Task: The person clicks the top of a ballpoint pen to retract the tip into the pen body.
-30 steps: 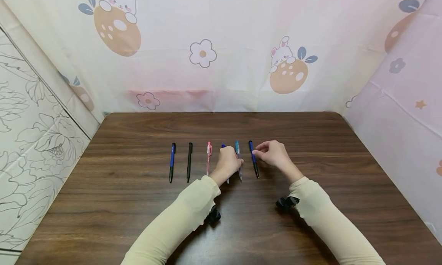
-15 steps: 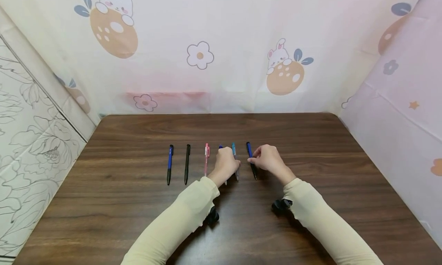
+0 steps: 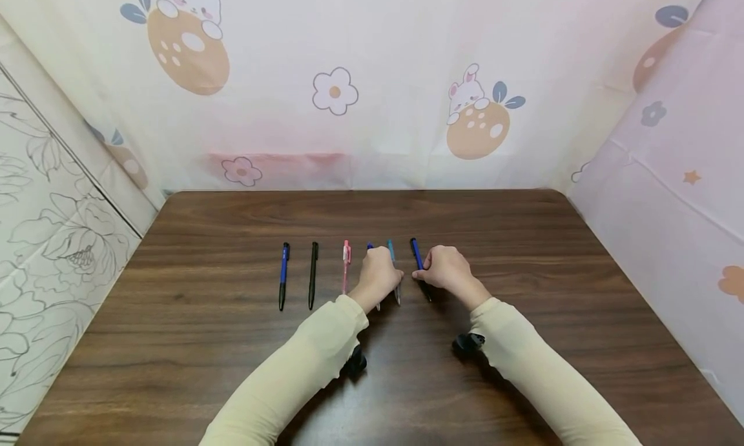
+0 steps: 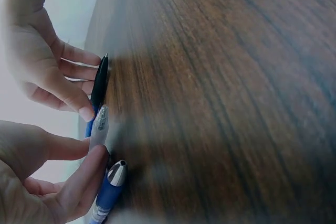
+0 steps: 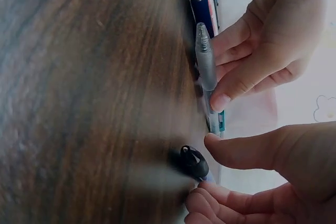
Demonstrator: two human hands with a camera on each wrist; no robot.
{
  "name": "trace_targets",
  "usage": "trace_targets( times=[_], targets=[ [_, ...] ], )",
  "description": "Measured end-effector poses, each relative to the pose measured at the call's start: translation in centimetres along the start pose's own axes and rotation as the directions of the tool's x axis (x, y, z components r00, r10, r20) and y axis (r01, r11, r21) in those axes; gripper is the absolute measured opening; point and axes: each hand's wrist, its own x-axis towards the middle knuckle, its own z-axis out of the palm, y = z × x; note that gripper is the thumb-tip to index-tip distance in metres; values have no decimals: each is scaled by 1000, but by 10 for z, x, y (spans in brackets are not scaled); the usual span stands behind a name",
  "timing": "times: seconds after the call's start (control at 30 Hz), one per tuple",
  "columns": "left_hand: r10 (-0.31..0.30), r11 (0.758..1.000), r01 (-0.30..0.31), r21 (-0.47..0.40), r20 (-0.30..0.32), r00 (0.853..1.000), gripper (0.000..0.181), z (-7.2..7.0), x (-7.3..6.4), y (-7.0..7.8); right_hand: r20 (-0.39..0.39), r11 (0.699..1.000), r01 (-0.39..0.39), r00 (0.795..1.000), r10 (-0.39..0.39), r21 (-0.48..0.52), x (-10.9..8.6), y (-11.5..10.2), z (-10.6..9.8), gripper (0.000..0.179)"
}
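My left hand (image 3: 376, 277) pinches a clear-bodied pen with a teal top (image 5: 206, 61) between thumb and fingers as it lies on the table. The left hand partly covers a blue pen with a silver tip (image 4: 111, 186) beside it. Just to the right, my right hand (image 3: 449, 267) is around a blue-and-black pen (image 3: 417, 252), thumb on its left side and fingertips (image 4: 90, 59) against its other side. In the right wrist view that pen's black tip (image 5: 193, 161) points at the camera, between thumb and fingers.
Left of my hands, a pink pen (image 3: 345, 265), a black pen (image 3: 312, 275) and another blue-and-black pen (image 3: 283, 278) lie in the same row. The brown wooden table (image 3: 494, 220) ends at a patterned curtain (image 3: 395, 110) behind.
My right hand has moved a little left and its thumb now reaches across the blue-and-black pen. The left hand stays at the teal-topped pen. The head view has shifted slightly.
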Motion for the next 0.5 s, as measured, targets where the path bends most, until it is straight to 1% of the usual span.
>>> trace_targets(
  times=[0.1,0.23,0.33,0.5],
  targets=[
    [4,1000,-4,-8,22,1000,32,0,0,0,0,1000,-4,1000,4,-23,2,-2,1,30],
    [14,1000,-14,-8,27,1000,40,1,0,1,7,999,-5,1000,5,-32,5,-2,3,30],
    [13,1000,-13,-2,26,1000,43,0,-1,1,13,1000,-2,1000,2,-12,6,-2,4,30],
    [26,999,-26,18,12,1000,43,-4,-2,1,4,999,27,1000,-27,19,5,1,3,30]
  ],
)
